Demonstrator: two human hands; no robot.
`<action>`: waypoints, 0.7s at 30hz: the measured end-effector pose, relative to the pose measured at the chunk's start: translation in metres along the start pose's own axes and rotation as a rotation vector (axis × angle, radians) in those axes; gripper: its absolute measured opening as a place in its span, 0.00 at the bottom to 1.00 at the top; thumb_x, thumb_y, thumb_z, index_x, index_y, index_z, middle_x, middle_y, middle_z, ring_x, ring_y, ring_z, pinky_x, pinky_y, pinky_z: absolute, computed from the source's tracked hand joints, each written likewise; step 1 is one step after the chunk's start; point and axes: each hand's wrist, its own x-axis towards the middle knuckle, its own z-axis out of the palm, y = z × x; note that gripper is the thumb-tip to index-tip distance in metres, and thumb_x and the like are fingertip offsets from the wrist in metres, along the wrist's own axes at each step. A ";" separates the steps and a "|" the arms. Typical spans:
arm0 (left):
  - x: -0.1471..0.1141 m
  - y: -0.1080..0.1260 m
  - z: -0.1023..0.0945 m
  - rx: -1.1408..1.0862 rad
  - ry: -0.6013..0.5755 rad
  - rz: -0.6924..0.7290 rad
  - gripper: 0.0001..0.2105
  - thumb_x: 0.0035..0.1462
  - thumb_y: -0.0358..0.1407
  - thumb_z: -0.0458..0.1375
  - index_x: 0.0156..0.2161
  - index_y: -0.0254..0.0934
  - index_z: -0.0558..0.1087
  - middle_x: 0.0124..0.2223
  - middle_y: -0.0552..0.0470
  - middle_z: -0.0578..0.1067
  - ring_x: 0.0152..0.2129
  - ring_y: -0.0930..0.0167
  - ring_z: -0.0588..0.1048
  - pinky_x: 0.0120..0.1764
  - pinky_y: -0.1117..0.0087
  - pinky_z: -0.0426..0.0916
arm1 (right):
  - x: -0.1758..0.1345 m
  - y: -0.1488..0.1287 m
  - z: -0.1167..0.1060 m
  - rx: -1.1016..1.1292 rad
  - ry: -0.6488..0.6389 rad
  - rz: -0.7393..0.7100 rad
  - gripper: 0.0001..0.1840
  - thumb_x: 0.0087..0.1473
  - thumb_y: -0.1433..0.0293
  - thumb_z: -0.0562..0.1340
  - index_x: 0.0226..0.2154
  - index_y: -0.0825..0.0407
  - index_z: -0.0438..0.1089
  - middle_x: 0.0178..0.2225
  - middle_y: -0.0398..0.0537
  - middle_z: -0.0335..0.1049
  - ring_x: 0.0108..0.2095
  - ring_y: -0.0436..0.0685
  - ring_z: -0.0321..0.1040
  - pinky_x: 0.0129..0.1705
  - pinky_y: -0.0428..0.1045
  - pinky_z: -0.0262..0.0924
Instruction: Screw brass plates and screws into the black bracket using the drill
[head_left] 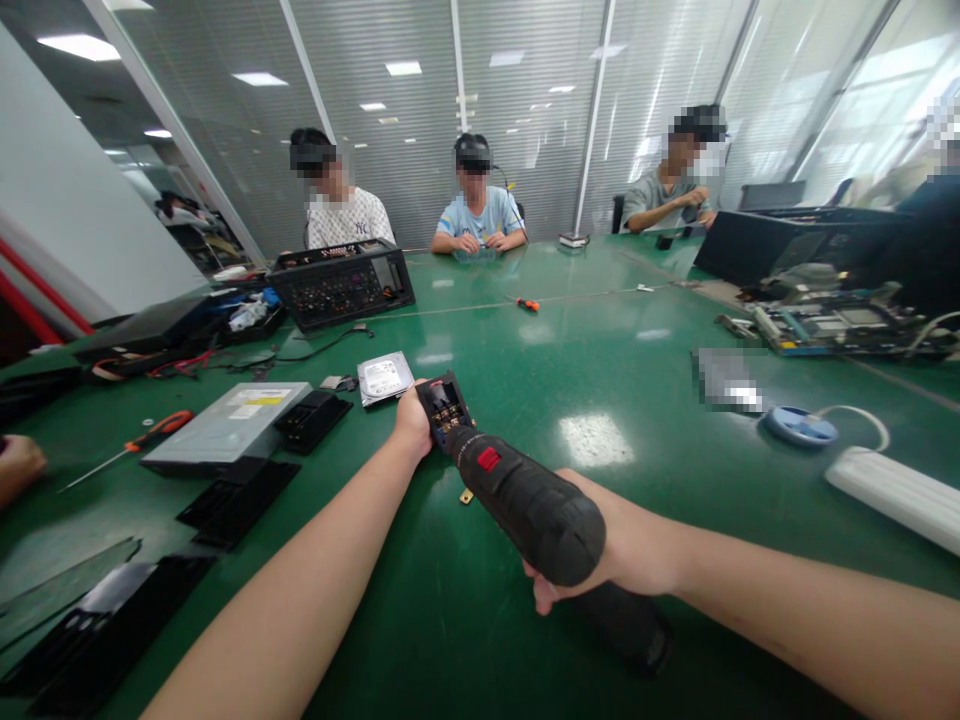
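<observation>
My right hand is wrapped round the grip of a black cordless drill with a red switch on top. The drill points away from me, its tip at a small black box-like part with brass-coloured pieces inside. From the left, my left hand grips this part; most of its fingers are hidden behind it. Whether the drill bit touches the brass pieces I cannot tell. A small brass-coloured piece lies on the table under the drill. Just beyond my left hand rests a hard drive.
On the green table, a silver optical drive, black plastic pieces and an orange-handled screwdriver lie left. A black computer case stands beyond. To the right are a power strip and circuit boards. Several people sit around.
</observation>
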 end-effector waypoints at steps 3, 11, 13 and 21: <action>-0.001 0.000 0.001 -0.007 -0.008 -0.002 0.14 0.55 0.37 0.51 0.38 0.31 0.75 0.23 0.45 0.75 0.18 0.59 0.76 0.26 0.54 0.76 | 0.000 -0.001 0.000 0.018 -0.011 0.006 0.17 0.33 0.74 0.79 0.26 0.57 0.73 0.23 0.44 0.74 0.25 0.53 0.75 0.31 0.47 0.71; 0.000 0.000 0.000 0.023 -0.015 0.007 0.13 0.56 0.38 0.50 0.36 0.33 0.74 0.23 0.46 0.74 0.18 0.59 0.76 0.25 0.55 0.75 | 0.001 0.000 0.000 0.045 -0.011 0.014 0.16 0.35 0.76 0.77 0.27 0.57 0.72 0.23 0.44 0.75 0.25 0.53 0.75 0.30 0.47 0.73; 0.000 -0.001 0.000 0.029 -0.019 0.018 0.13 0.57 0.38 0.50 0.36 0.33 0.74 0.23 0.46 0.74 0.18 0.59 0.76 0.25 0.55 0.75 | 0.000 0.000 0.000 0.041 -0.015 0.002 0.14 0.37 0.76 0.76 0.27 0.57 0.73 0.23 0.44 0.75 0.26 0.53 0.75 0.31 0.47 0.73; 0.003 -0.002 -0.003 0.009 -0.016 -0.016 0.12 0.54 0.38 0.52 0.36 0.34 0.74 0.23 0.47 0.74 0.20 0.60 0.76 0.29 0.55 0.76 | -0.001 0.003 -0.001 0.034 -0.030 -0.029 0.15 0.36 0.77 0.77 0.28 0.57 0.73 0.24 0.43 0.75 0.25 0.52 0.75 0.31 0.46 0.70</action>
